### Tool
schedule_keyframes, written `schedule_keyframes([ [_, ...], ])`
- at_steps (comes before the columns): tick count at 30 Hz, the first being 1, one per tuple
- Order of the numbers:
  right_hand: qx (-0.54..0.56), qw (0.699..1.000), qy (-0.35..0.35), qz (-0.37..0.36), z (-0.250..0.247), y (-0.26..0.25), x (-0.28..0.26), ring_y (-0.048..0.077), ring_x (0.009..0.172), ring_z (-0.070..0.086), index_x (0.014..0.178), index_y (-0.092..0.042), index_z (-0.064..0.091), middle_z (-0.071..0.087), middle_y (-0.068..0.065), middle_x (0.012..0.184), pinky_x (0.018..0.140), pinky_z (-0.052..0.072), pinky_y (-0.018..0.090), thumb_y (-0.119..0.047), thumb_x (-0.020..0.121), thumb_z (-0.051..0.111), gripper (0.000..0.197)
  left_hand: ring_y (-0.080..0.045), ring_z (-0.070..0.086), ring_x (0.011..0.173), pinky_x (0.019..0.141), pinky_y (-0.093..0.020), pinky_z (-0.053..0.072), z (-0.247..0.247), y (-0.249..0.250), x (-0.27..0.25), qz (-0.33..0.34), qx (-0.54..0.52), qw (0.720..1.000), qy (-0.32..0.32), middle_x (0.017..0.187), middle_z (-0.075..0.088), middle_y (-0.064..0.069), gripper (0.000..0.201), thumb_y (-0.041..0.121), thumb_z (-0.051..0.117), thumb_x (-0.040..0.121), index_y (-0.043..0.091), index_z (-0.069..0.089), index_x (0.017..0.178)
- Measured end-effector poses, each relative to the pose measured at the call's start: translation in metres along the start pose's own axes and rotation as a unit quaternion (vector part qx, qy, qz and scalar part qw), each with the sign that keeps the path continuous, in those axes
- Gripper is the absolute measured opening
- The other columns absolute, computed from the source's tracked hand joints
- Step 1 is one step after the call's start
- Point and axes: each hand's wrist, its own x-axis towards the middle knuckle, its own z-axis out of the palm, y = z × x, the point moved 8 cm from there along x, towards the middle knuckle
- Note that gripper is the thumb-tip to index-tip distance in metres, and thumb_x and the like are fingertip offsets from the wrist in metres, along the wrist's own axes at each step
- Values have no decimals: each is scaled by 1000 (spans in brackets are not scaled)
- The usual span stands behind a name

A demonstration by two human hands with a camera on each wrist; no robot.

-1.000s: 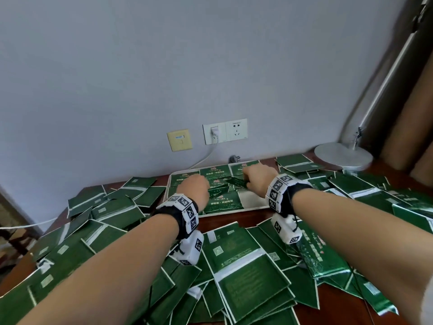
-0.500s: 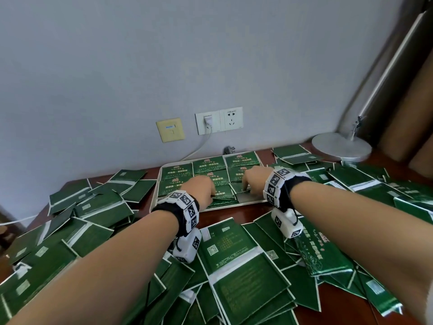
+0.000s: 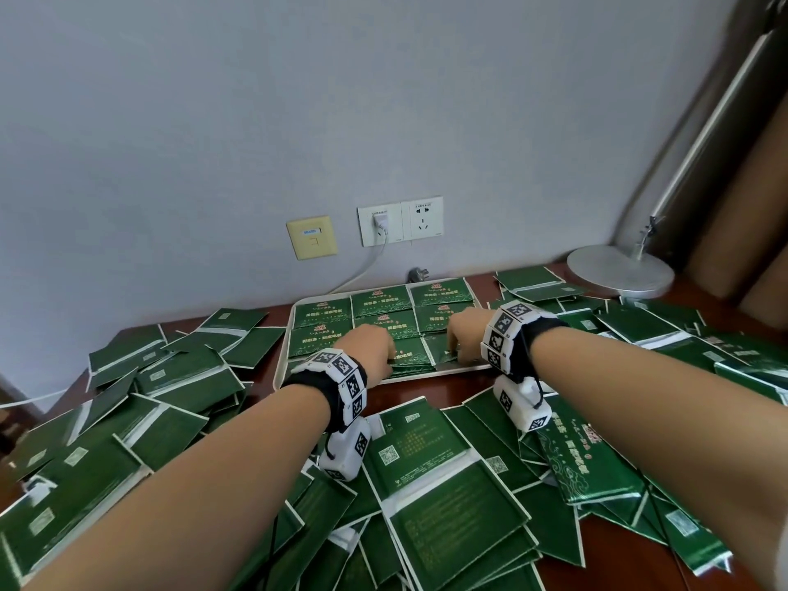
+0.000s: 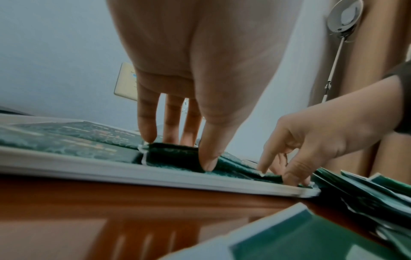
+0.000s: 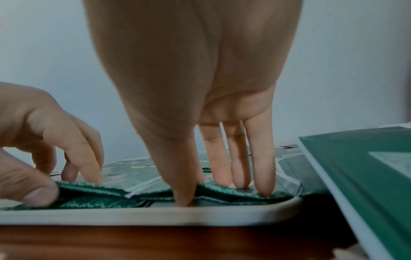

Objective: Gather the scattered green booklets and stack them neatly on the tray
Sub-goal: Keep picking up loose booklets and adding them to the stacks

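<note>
Both of our hands are at the near edge of the white tray [image 3: 285, 365], which sits on the brown tabletop [image 3: 460, 388] against the wall. Our left hand [image 3: 370, 348] pinches a green booklet [image 4: 171, 155] at the tray's near edge, thumb on its front edge and fingers [image 4: 145, 123] reaching down behind it. Our right hand [image 3: 467, 330] does much the same with the neighbouring booklet [image 5: 224, 189], its thumb planted at the front on the tray floor while three straight fingers [image 5: 260, 167] press down on the cover. Behind our hands, rows of booklets [image 3: 381, 301] lie flat and side by side on the tray with their printed covers up. Many more loose green booklets [image 3: 443, 484] are strewn over the tabletop, to the left, to the right and in a heap under our forearms. Compared with half a second ago, our hands have stayed at the same spot on the tray's near row, the left one lower over the booklet, and the view has dipped so the tray and wall sockets [image 3: 401, 220] sit slightly lower and to the right. A second ago our hands were further in over the middle of the tray, and a booklet lay askew between them. A round silver lamp base [image 3: 620, 271] stands at the far right corner.
</note>
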Motion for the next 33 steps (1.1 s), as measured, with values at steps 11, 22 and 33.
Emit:
schedule_keyframes([
  [11,52,998,22,-12,-22,-10,-43,21,126,51,137,-18,53,53,1,140,106,42,35,-28,92,61,47,-26,56,120,100,-33,45,-27,9,-40,5,-11,1000,-16,128,61,-6,36,32,57,94,14,65,125],
  [22,75,995,57,-38,-23,-56,-135,19,117,57,131,-19,58,59,-1,131,100,45,31,-36,83,70,53,-20,60,111,94,-27,47,-48,15,-136,16,-22,999,-34,125,63,0,39,24,70,85,18,65,123],
  [33,65,994,13,-82,3,-111,-142,21,120,56,139,-19,50,57,-1,134,104,43,35,-30,81,75,64,-17,60,107,88,-23,45,-18,-30,-184,-23,-35,997,-64,120,65,1,41,19,76,81,17,67,120],
])
